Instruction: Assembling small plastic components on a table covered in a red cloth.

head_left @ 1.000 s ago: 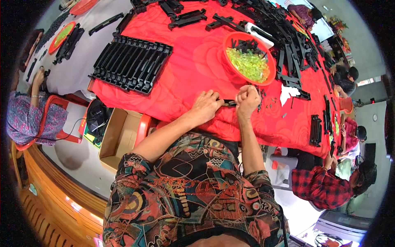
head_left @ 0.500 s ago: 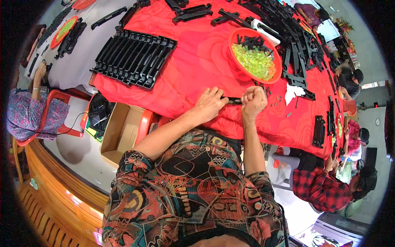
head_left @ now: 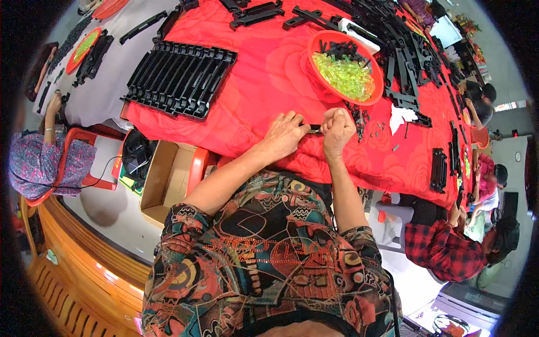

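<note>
A short stretch of a black plastic piece point(head_left: 315, 128) shows between my two hands, low over the red cloth near the table's front edge. My left hand point(head_left: 284, 135) is closed on its left end, with the fingers bent over it. At the other end my right hand point(head_left: 339, 132) is curled into a fist against the piece; whatever its fingers hold is hidden. Just beyond the right hand stands an orange-red bowl point(head_left: 377, 92), with yellow-green translucent bits point(head_left: 343, 72) and small black parts point(head_left: 341, 49) in it.
To the left lies a row of long black plastic parts point(head_left: 178, 78) side by side. More black parts point(head_left: 401, 70) are heaped at the right, near a white crumpled tissue point(head_left: 400, 118). A cardboard box point(head_left: 168, 174) stands below the table edge. Other people sit left and right.
Both hands have shifted slightly up and to the left in the picture, still at the black piece. The whole table scene has also slid a little as the view moved.
</note>
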Tool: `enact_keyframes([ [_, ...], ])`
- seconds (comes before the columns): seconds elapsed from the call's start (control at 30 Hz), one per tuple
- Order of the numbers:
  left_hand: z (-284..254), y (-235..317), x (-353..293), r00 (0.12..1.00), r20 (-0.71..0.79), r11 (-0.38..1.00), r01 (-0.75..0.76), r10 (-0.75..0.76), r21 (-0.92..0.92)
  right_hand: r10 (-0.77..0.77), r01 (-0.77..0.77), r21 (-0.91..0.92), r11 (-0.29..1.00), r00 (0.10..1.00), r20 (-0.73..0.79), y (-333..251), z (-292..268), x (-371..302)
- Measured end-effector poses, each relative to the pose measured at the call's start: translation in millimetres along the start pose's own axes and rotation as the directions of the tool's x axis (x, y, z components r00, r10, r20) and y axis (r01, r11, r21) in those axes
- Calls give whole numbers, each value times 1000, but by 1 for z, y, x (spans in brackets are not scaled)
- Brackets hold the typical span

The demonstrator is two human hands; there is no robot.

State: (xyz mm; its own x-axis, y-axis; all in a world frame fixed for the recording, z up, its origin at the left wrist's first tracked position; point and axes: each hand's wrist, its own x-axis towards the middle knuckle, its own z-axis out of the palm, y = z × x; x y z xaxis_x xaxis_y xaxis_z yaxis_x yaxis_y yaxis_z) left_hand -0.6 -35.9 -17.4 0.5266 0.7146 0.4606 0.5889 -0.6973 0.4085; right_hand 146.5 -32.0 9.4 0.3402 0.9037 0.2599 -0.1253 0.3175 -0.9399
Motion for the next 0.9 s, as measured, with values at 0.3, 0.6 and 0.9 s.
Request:
enact_keyframes([
  [0.3, 4, 0, 2, 998, -51, 1000, -27, 27, 1, -3, 4, -16, 1000, 998, 65, -5, 14, -13],
  [0.6, -2, -3, 1, 1000, 9, 998, 7, -6, -63, 6, -4, -41, 999, 998, 56, -1, 22, -19],
  [0.9, 0, -8, 4, 998, 56, 996, 21, -16, -83, -129, 148, -187, 971, 986, 110, 7, 22, -17],
])
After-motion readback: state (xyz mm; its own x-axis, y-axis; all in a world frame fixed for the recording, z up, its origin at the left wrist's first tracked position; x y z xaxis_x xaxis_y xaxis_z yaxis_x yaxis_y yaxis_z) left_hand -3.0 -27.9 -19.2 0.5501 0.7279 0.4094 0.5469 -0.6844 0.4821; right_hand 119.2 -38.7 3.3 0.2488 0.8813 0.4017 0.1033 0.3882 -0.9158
